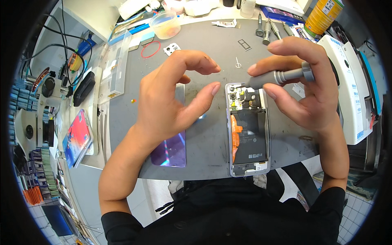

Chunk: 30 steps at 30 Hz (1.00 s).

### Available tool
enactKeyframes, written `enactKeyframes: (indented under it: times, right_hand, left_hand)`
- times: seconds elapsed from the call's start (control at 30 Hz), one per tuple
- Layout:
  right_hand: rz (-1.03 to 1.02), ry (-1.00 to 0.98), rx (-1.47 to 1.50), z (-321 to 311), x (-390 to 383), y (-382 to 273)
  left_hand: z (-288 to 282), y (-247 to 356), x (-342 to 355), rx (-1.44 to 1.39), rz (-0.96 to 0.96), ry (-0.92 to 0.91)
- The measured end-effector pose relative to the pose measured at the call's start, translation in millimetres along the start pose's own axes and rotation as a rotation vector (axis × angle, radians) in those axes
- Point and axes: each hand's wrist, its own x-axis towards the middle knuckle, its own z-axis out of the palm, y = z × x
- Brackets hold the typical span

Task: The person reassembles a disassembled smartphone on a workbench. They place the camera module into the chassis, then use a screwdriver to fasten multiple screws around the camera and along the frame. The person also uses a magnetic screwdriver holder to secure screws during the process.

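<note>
An opened smartphone lies on the grey work mat, its battery, orange flex cable and upper circuit board exposed. My right hand grips a grey screwdriver, held slanted with its tip at the phone's top edge; I cannot tell whether the tip touches a screw. To the left, my left hand hovers with thumb and forefinger apart, nothing visible between them. Beneath that hand and forearm lies a shiny purple back cover, partly hidden.
Beyond the phone lie a SIM tray, an eject pin and a camera cover. Several screwdrivers stand at the back right near a yellow can. A white machine borders the mat's right; a clear box its left.
</note>
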Motion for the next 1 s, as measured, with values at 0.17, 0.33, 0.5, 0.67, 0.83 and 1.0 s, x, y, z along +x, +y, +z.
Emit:
enactKeyframes:
  times: [0.17,0.33,0.5,0.67,0.83,1.0]
  right_hand:
    - [0.075,-0.073,0.032,-2,-10,5]
    - [0.110,-0.118,0.034,3,-9,6]
    - [0.100,-0.118,-0.002,6,-9,8]
    - [0.093,-0.111,-0.027,6,-8,7]
    - [0.093,-0.119,-0.026,8,-8,9]
    - [0.097,-0.136,-0.041,7,-4,3]
  left_hand:
    - [-3,-2,-1,0.026,-0.006,-0.060]
    - [-5,-6,-1,0.022,-0.014,-0.048]
    - [-5,-11,-1,0.026,0.007,-0.036]
    - [-5,-11,-1,0.028,-0.014,-0.036]
    - [-6,-10,-1,0.025,-0.038,-0.045]
    - [-6,-12,1,0.033,-0.045,-0.047]
